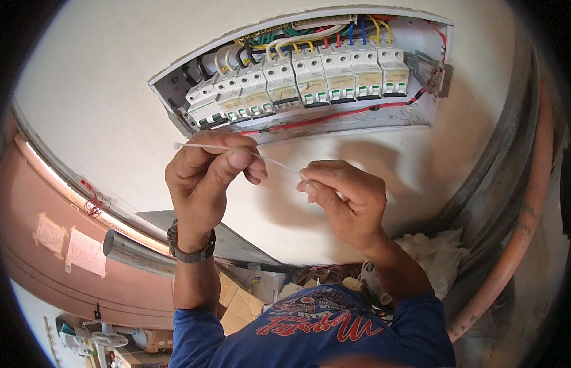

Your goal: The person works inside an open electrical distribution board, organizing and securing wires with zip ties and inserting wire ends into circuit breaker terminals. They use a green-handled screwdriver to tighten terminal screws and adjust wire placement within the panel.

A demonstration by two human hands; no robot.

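Note:
A thin white cable tie (pixel 276 162) is stretched between my two hands, in front of the wall below an open electrical panel. My left hand (pixel 212 162) pinches it between thumb and fingers, and its small square head sticks out to the left. The thumb and forefinger of my right hand (pixel 344 190) close on the tie's other end. Above them, the panel box (pixel 359 132) holds a row of white circuit breakers (pixel 313 80) with coloured wires entering from the top. A red and black cable bundle (pixel 334 116) runs along the box's lower edge.
An orange pipe (pixel 528 214) curves down at the right, beside dark sheeting. Clear plastic bags (pixel 436 257) and cardboard boxes (pixel 239 310) lie below. A grey metal tube (pixel 132 251) is at the left, near papers (pixel 86 251) taped to a brown surface.

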